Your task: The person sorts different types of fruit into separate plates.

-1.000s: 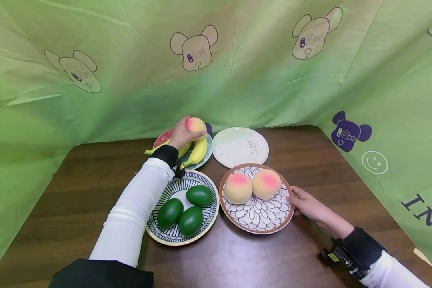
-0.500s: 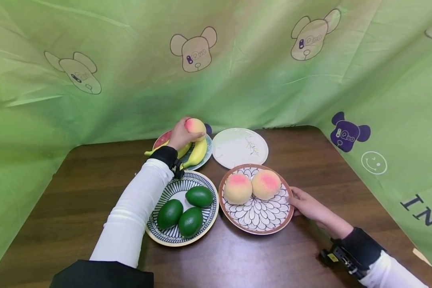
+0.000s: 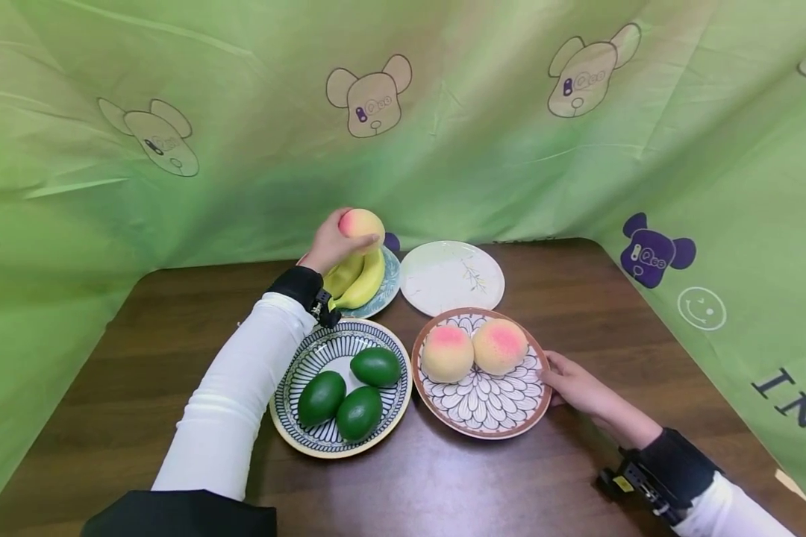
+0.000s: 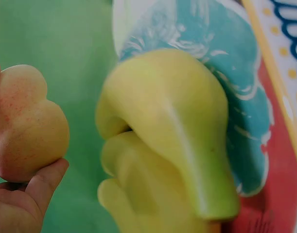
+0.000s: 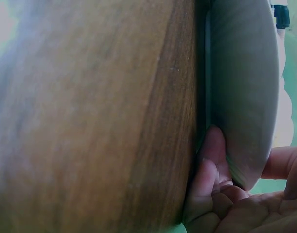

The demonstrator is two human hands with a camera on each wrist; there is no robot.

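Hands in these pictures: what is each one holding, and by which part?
The left hand grips a round pink-yellow peach around its side, above the yellow bananas. The right hand pinches the right rim of the brown-edged petal-patterned plate.

A dark wooden worktop [image 3: 141, 373] carries four plates: a striped plate [image 3: 289, 432], a petal-patterned plate [image 3: 483, 418], a plain white plate [image 3: 436, 280] and a blue plate [image 3: 388, 280] behind.

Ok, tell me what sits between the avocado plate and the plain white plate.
In the head view, only bare brown table lies between the striped plate of avocados and the white plate; the neighbouring plates flank that gap.
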